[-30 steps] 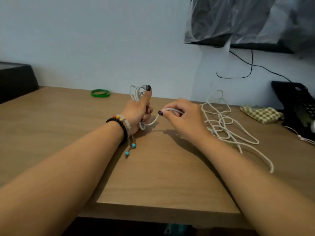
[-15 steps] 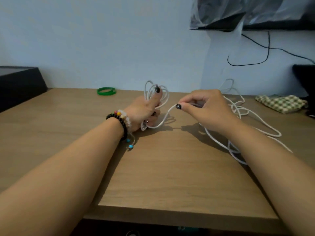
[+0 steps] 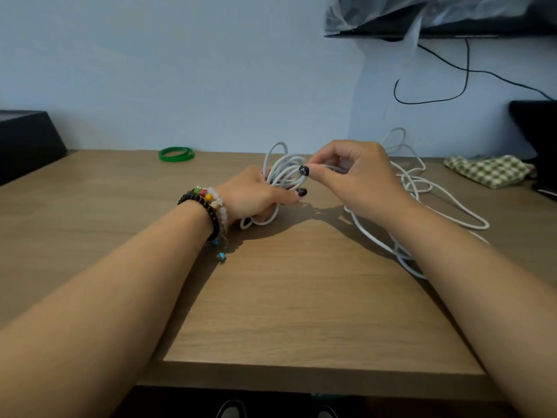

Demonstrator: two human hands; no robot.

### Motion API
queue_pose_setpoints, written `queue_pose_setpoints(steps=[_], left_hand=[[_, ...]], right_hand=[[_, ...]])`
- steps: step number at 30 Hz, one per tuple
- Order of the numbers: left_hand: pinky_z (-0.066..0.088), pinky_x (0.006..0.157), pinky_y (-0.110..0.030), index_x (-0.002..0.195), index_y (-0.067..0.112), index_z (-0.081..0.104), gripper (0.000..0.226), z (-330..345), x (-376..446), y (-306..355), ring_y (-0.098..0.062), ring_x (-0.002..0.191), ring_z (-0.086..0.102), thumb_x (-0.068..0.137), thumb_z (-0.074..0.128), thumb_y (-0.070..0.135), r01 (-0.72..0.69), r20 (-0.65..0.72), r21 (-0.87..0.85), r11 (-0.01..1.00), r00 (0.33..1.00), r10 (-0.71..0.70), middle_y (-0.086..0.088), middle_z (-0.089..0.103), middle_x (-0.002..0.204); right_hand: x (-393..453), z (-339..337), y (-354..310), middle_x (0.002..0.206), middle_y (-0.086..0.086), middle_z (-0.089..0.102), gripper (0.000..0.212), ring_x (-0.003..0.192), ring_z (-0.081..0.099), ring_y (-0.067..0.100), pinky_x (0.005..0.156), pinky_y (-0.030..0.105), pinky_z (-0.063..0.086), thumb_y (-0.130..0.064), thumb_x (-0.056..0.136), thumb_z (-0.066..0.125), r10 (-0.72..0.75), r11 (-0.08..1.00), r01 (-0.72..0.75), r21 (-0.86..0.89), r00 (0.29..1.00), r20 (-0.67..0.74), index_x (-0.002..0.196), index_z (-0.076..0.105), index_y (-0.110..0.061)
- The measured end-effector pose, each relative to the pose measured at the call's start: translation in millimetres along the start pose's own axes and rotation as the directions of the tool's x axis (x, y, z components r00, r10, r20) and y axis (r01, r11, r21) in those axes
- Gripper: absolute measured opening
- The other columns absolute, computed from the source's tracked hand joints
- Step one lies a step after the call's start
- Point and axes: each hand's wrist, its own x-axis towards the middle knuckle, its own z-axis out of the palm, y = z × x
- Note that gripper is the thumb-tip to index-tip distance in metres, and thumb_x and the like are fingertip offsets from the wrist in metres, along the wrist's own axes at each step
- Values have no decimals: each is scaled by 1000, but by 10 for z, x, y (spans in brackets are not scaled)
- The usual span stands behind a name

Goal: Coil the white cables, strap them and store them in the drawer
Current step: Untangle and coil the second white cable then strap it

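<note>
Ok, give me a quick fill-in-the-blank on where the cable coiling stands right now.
1. The coil is held in the ____ hand.
2. The right hand pinches a strand of the white ____.
3. The loose cable lies on the desk to the ____ of the coil.
4. The band near the wall is ____.

Missing words: left; cable; right; green

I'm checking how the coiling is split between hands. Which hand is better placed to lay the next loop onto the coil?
The right hand: it pinches the white cable beside the coil, with the loose length trailing behind it on the table. The left hand is occupied, its grip closed round the coil.
</note>
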Motion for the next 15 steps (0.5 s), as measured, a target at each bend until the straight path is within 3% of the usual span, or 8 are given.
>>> queue_pose_setpoints(steps=[2, 4, 6, 9, 11, 15], left_hand=[[51, 66, -33, 93, 5, 71, 20, 8, -2, -14, -26, 73, 53, 86, 71, 24, 13, -19, -103, 995, 1000, -15, -24, 62, 82], [54, 74, -35, 92, 10, 71, 15, -7, -6, -23, -24, 77, 58, 90, 67, 24, 24, -16, -205, 978, 999, -28, -17, 70, 87], [47, 57, -24, 86, 9, 69, 20, -29, 3, -37, -14, 66, 53, 95, 58, 24, 53, 29, -299, 953, 999, -46, -3, 69, 79], [52, 62, -20, 82, 5, 60, 23, -29, 13, -30, -8, 74, 64, 98, 52, 19, 89, 82, -493, 865, 995, -55, -2, 73, 91], [57, 62, -21, 82, 4, 57, 21, -1, 4, -20, -10, 72, 68, 99, 50, 14, 106, 98, -626, 773, 994, -57, -7, 72, 87], [46, 46, -21, 80, 8, 52, 22, 40, -21, -19, -7, 44, 46, 101, 49, 16, 47, 77, -571, 820, 997, -3, 0, 53, 61]], right_hand=[[12, -11, 18, 73, -3, 69, 10, 70, 63, 13, 69, 27, 50, -18, 83, 74, 20, 1000, -20, 14, 1000, -20, 76, 71, -24], [22, -18, 31, 70, -3, 66, 17, 68, 61, 14, 68, 27, 49, -17, 86, 71, 33, 999, -32, 27, 998, -45, 75, 68, -29], [28, -33, 42, 69, -3, 65, 17, 68, 60, 13, 66, 24, 49, -18, 88, 69, 54, 998, -53, 16, 996, -67, 76, 67, -29], [37, -43, 66, 70, 0, 65, 14, 69, 61, 15, 67, 28, 50, -20, 88, 68, 78, 997, -78, -2, 990, -116, 77, 67, -28], [43, -36, 70, 67, -1, 64, 17, 65, 59, 13, 66, 29, 50, -18, 87, 69, 84, 996, -84, 8, 986, -143, 74, 66, -28], [35, -14, 38, 64, -2, 62, 16, 60, 54, 8, 60, 22, 45, -15, 85, 69, 74, 997, -74, 8, 983, -168, 72, 68, -23]])
